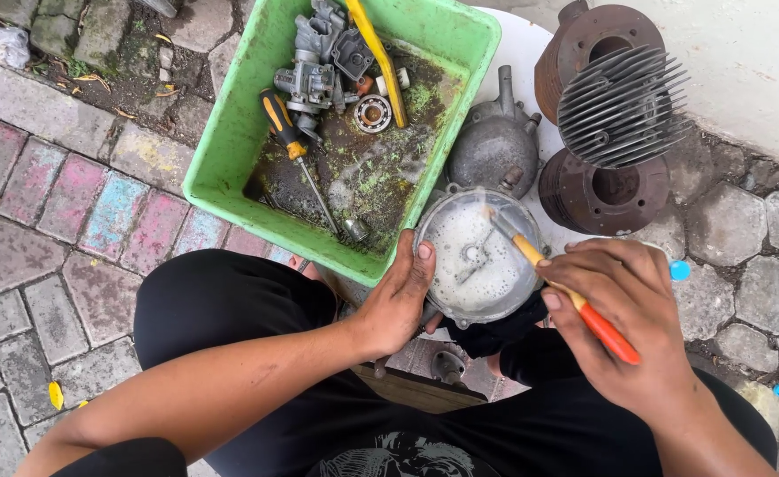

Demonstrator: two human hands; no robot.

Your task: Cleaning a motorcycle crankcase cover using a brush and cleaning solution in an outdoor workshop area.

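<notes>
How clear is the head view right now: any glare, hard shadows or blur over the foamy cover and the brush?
Head view: soft, even daylight, no hard shadows; white foam in the round metal cover looks bright but not blown out; brush, left hand and right hand are sharp; green tub edges bow slightly from wide-angle distortion.

Bare forearms, black trousers, black printed shirt.

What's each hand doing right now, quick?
Left hand: closed on the rim of the round metal cover, steadying it.
Right hand: closed on a brush, tip in the cover's foam.
</notes>
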